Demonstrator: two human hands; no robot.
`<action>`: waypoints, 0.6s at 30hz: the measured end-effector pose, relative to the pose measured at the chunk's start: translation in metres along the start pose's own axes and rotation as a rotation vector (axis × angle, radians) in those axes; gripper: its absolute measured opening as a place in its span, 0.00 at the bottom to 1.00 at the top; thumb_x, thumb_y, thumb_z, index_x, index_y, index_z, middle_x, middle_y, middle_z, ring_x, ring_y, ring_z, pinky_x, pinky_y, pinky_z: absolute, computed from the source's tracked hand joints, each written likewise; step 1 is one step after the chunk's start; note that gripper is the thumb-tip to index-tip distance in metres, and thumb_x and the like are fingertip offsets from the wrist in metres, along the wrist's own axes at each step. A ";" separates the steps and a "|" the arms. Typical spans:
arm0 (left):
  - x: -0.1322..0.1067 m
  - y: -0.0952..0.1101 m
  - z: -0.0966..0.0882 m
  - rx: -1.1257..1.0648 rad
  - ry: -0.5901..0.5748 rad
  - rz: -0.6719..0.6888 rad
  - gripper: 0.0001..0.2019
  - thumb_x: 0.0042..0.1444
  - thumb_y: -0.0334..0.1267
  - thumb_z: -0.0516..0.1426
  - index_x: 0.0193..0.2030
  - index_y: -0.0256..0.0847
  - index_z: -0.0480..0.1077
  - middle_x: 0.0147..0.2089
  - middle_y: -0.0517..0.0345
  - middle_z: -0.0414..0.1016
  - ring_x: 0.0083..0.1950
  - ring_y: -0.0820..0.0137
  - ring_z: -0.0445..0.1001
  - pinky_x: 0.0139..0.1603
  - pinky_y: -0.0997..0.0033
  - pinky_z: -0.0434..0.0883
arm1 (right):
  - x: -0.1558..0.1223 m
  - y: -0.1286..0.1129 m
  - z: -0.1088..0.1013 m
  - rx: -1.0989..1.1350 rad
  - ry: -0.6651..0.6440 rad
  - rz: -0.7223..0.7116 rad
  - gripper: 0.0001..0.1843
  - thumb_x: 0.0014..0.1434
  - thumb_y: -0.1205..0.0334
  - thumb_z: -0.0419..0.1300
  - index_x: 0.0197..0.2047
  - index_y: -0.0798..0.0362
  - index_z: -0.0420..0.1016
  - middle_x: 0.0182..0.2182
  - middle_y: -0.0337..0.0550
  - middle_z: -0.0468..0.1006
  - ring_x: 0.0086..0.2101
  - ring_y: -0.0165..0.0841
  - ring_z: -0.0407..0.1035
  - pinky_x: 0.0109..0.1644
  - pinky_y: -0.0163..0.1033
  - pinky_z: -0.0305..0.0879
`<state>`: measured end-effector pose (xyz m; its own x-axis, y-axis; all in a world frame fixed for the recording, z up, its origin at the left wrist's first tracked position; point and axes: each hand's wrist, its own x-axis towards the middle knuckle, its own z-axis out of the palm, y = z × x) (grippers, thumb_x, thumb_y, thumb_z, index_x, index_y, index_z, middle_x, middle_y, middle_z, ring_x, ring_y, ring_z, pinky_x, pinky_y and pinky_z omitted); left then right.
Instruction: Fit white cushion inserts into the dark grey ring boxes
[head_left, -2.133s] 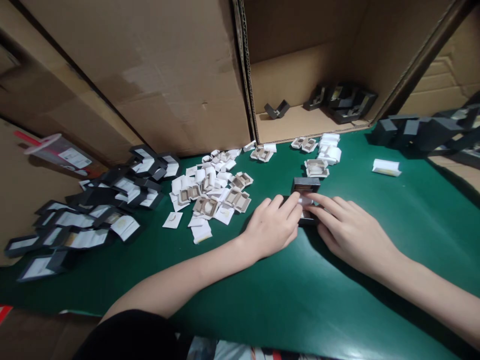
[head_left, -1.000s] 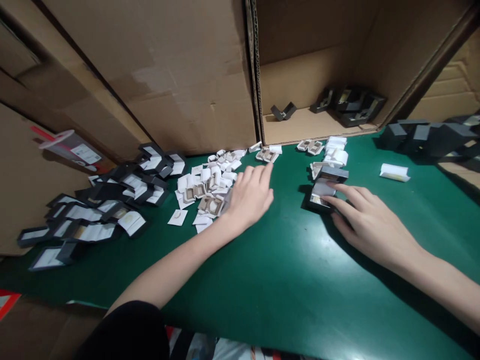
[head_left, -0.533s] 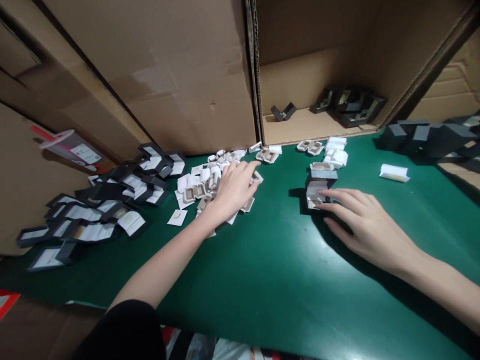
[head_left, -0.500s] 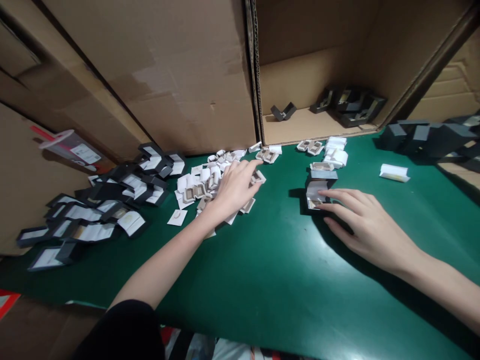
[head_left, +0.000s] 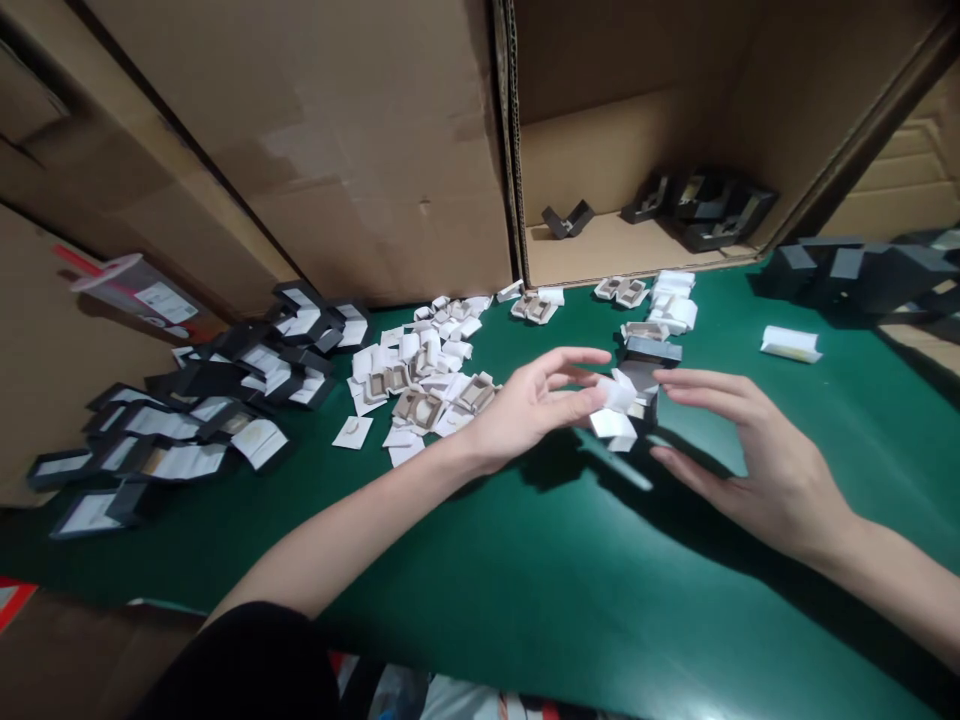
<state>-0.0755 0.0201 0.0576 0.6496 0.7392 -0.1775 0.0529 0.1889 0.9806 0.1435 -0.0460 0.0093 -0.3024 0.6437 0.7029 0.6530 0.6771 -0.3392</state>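
Note:
My left hand pinches a folded white card insert between thumb and fingers, just in front of a small open black box. The insert covers part of the box's lower half; its lid stands up behind. To the right, my right hand has its thumb and fingers apart, fingertips close beside the box. Whether they touch it I cannot tell. A thin pale blurred strip shows below the insert. Left of my left hand lies a pile of white inserts on the green table.
Several open black boxes are heaped at the left, near a clear plastic cup. A cardboard carton at the back holds more black boxes. Folded white inserts lie before it, one white piece farther right. Black boxes crowd the right edge.
My left hand has moved right from the pile with a white insert in it, to the open box. My right hand's fingers have lifted slightly off the box and spread.

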 end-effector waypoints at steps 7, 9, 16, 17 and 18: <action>-0.007 -0.013 0.024 -0.290 0.034 -0.096 0.17 0.50 0.43 0.62 0.39 0.33 0.62 0.40 0.59 0.67 0.39 0.81 0.71 0.45 0.75 0.70 | -0.001 -0.005 0.001 0.051 -0.033 -0.089 0.23 0.55 0.70 0.65 0.53 0.54 0.65 0.50 0.53 0.72 0.49 0.40 0.69 0.49 0.44 0.69; -0.007 -0.016 0.028 -0.360 0.043 -0.102 0.19 0.48 0.44 0.63 0.35 0.31 0.61 0.38 0.60 0.68 0.38 0.81 0.71 0.47 0.74 0.69 | -0.002 -0.006 0.002 0.059 -0.037 -0.073 0.22 0.55 0.68 0.65 0.52 0.53 0.65 0.50 0.53 0.72 0.49 0.39 0.69 0.50 0.44 0.69; -0.007 -0.022 0.034 -0.467 0.063 -0.162 0.20 0.44 0.44 0.65 0.35 0.29 0.66 0.37 0.59 0.70 0.39 0.80 0.71 0.56 0.67 0.66 | -0.003 -0.010 0.003 0.118 -0.043 0.004 0.20 0.56 0.67 0.64 0.51 0.53 0.65 0.47 0.51 0.73 0.47 0.39 0.70 0.49 0.43 0.69; -0.007 -0.023 0.034 -0.481 0.051 -0.160 0.19 0.45 0.44 0.65 0.35 0.29 0.66 0.36 0.59 0.70 0.38 0.81 0.71 0.56 0.67 0.66 | -0.003 -0.011 0.003 0.113 -0.039 0.011 0.21 0.56 0.67 0.64 0.51 0.53 0.65 0.47 0.51 0.73 0.47 0.39 0.71 0.48 0.43 0.69; -0.007 -0.024 0.034 -0.497 0.039 -0.155 0.19 0.46 0.44 0.64 0.36 0.29 0.67 0.36 0.59 0.70 0.38 0.81 0.71 0.56 0.67 0.66 | -0.003 -0.011 0.003 0.110 -0.031 0.015 0.21 0.55 0.68 0.64 0.51 0.53 0.65 0.46 0.50 0.73 0.46 0.39 0.71 0.48 0.43 0.69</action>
<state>-0.0551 -0.0116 0.0386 0.6335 0.7000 -0.3297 -0.2263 0.5751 0.7862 0.1356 -0.0543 0.0092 -0.3160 0.6638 0.6779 0.5776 0.7014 -0.4175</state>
